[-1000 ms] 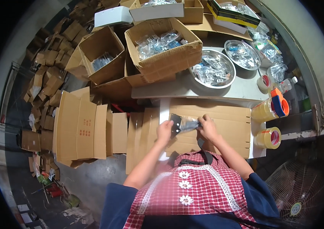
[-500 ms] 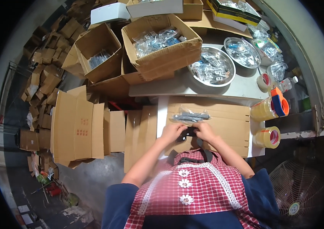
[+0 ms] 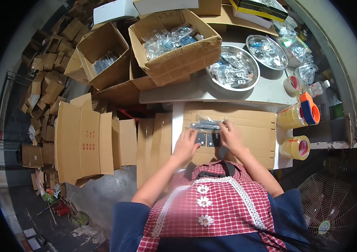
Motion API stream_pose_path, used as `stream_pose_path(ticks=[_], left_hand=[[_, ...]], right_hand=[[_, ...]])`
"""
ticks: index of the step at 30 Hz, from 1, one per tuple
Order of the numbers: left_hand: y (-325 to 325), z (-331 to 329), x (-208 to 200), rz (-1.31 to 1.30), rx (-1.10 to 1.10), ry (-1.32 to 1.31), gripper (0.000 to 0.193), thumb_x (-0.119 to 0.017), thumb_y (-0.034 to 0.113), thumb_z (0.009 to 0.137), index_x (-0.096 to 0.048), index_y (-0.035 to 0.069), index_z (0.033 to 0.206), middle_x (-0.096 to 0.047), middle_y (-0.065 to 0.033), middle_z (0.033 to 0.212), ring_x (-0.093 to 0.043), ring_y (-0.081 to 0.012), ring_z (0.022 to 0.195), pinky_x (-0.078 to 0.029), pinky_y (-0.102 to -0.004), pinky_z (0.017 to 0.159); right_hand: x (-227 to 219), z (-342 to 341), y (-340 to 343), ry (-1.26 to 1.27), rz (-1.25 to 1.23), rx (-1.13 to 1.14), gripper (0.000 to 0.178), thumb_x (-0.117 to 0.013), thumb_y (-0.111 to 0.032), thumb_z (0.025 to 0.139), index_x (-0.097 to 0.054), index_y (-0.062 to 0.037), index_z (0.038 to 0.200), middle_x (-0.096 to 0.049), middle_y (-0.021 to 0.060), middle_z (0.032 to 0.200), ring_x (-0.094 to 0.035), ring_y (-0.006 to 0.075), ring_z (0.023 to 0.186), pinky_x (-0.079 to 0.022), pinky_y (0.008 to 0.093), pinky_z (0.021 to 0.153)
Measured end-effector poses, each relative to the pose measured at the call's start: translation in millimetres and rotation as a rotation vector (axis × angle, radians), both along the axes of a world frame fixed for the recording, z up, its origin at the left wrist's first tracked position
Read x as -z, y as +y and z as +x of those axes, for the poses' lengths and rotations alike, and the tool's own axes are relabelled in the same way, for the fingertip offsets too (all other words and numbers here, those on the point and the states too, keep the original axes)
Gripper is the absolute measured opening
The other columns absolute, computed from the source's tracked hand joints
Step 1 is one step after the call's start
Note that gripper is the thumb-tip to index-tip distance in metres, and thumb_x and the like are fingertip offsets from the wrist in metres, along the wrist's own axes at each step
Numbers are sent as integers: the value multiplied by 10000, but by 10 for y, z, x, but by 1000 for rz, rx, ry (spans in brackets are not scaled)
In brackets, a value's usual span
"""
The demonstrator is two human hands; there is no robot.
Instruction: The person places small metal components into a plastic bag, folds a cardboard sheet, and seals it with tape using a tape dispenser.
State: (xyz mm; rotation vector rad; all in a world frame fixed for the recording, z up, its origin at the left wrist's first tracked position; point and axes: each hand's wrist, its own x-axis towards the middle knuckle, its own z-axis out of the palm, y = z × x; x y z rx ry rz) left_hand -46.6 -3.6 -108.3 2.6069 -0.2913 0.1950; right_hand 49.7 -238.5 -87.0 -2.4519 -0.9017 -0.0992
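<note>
On the flat cardboard in front of me lies a clear plastic bag [image 3: 207, 125] with several slim grey bars inside. Two flat black plates [image 3: 201, 139] with small pale dots sit just below it, side by side. My left hand [image 3: 184, 145] rests at the plates' left side, its thumb apart from its fingers and its fingertips close to the bag's left end. My right hand [image 3: 232, 136] has its fingers closed on the right end of the bag. The undersides of both hands are hidden.
Rolls of clear tape [image 3: 296, 148] and an orange-and-blue tape dispenser [image 3: 310, 110] stand at the right. Beyond are steel bowls [image 3: 245, 86] of bagged parts and an open carton [image 3: 178, 63]. A folded carton [image 3: 79, 143] stands left; a fan [image 3: 327, 206] is lower right.
Both hands have moved apart, the right one up to the bag. The black pieces, earlier held between my fingers, now lie flat below the bag. The view has shifted slightly.
</note>
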Motion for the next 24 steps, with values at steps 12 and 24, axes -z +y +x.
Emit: stream_pose_path(ticks=[12,24], left_hand=[[89,500,231,-271,-189,320,712,-725,13,781,-455,86,1436,-437,-229,1257,-604,-389,1044,-517,-426,945],[290,481,-25,-199,-312,301,709,-767,126,808,-434,38,1428,-459,-247,1326,-649,-347,1021,-546,-409,878]], right_hand=[[321,139,172,335,24,24,641,-631,43,700,-635,-111,1322,-557,238,1211,-544,412,1132,-463,444,1002],[-162,269,181,251,-68,5,711,-644,-1,757,-456,-68,1439,-531,233,1296,-568,450,1140,-494,477,982]])
